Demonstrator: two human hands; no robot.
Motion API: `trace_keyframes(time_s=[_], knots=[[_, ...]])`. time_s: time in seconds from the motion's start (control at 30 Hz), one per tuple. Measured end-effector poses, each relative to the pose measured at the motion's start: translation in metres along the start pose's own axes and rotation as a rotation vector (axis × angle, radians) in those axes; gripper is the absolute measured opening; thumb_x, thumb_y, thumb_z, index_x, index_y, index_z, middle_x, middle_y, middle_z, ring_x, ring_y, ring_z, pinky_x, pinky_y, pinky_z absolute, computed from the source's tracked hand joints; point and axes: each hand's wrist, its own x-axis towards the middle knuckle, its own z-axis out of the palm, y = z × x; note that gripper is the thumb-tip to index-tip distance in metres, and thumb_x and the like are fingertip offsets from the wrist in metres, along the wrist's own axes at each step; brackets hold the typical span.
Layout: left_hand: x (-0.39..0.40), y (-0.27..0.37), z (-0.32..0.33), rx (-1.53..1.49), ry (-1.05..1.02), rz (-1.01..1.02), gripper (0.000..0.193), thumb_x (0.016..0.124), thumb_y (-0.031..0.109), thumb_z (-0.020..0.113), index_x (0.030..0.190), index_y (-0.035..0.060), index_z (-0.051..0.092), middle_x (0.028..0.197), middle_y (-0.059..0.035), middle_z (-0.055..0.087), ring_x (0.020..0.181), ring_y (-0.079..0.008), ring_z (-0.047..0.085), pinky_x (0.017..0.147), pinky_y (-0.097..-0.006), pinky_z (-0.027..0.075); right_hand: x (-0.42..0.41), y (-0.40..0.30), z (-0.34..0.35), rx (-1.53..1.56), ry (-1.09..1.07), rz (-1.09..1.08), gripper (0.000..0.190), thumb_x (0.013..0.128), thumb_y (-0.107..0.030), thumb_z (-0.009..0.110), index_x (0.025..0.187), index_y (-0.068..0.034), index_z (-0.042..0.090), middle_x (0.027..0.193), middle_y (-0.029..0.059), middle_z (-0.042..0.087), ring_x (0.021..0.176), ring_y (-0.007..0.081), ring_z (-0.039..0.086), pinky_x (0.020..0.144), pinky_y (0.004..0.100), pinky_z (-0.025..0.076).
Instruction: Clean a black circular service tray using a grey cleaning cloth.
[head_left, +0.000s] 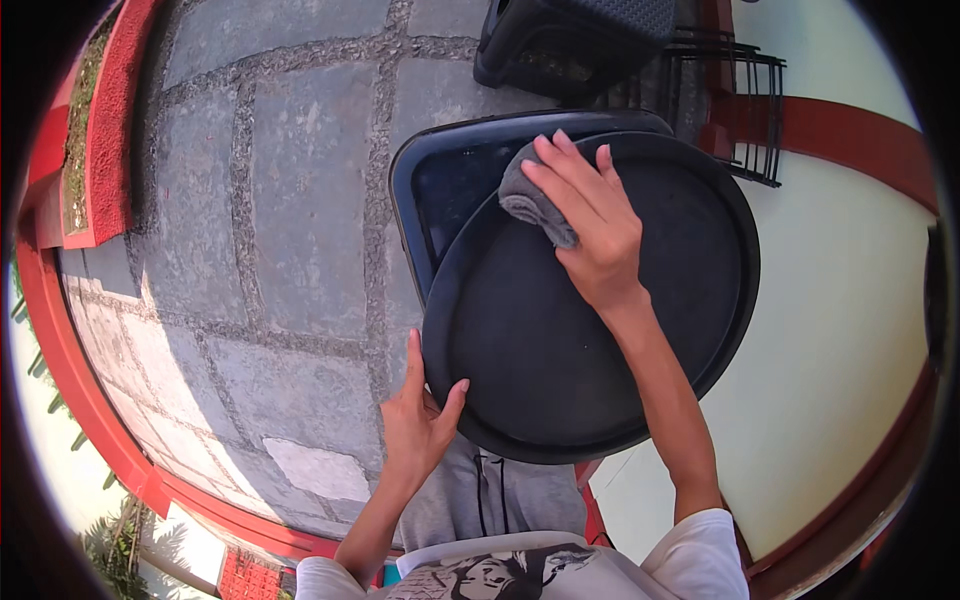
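Observation:
A large black oval tray (555, 352) lies before me, its near edge over my lap. My left hand (427, 420) grips the rim at the near left, with the thumb on top and a finger along the outer side. My right hand (592, 217) presses a folded grey cloth (529, 199) onto the tray's far left rim. Beneath the oval tray, a dark rectangular tray (457, 176) with rounded corners shows at the far left; the rest of it is hidden.
A black plastic stool (577, 45) stands beyond the trays. To its right is a black metal rack (757, 112) by the pale wall (825, 300). Grey stone paving (307, 202) lies at the left, bordered by a red planter edge (112, 127).

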Motion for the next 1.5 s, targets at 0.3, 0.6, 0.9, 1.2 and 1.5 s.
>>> trace_keyframes(time_s=[0.3,0.6,0.9,1.2,1.5], knots=[[-0.021,-0.002,0.01,-0.06,-0.061,-0.131,0.099,0.093,0.007,0.075,0.168,0.001,0.011,0.069,-0.0108,0.063,0.054,-0.0133,0.056,0.054,-0.0275,0.047,-0.041,-0.07,0.038,0.16,-0.19,-0.122,0.041,0.09,0.003,0.059,0.128,-0.002,0.074,0.142,0.0165,0.067,0.14,0.0297,0.06,0.12,0.0471,0.042],[-0.02,-0.005,0.015,-0.062,-0.014,-0.065,0.101,0.092,0.014,0.076,0.167,-0.0043,0.011,0.057,-0.0108,0.063,0.047,-0.0211,0.065,0.049,-0.0316,0.05,0.006,0.036,-0.022,-0.303,0.31,0.144,0.052,0.076,0.015,0.073,0.124,-0.004,0.076,0.112,0.0097,0.064,0.102,0.0297,0.06,0.087,0.0406,0.051],[-0.029,-0.018,0.018,-0.079,-0.013,-0.073,0.101,0.094,0.019,0.077,0.166,-0.0063,0.011,0.062,-0.0144,0.064,0.05,-0.0237,0.065,0.05,-0.0347,0.049,-0.007,-0.035,0.004,0.087,-0.057,-0.069,0.057,0.064,0.014,0.073,0.118,0.0,0.075,0.101,0.0116,0.065,0.09,0.0303,0.066,0.078,0.0381,0.054],[-0.038,-0.023,0.036,-0.038,-0.101,-0.148,0.1,0.094,0.021,0.075,0.164,-0.0072,0.01,0.064,-0.0202,0.066,0.054,-0.0376,0.068,0.054,-0.0443,0.053,-0.049,-0.086,0.028,0.318,-0.202,-0.055,0.059,0.055,0.011,0.072,0.114,0.003,0.073,0.103,0.0142,0.064,0.091,0.0324,0.065,0.078,0.0388,0.055],[-0.026,-0.014,0.024,-0.092,-0.203,-0.19,0.096,0.094,0.018,0.071,0.16,-0.0112,0.009,0.063,-0.0249,0.064,0.057,-0.0452,0.067,0.058,-0.0513,0.053,0.023,-0.035,0.008,0.099,0.088,0.201,0.05,0.067,0.021,0.065,0.111,0.0,0.072,0.102,0.015,0.064,0.093,0.034,0.064,0.081,0.0398,0.054]])
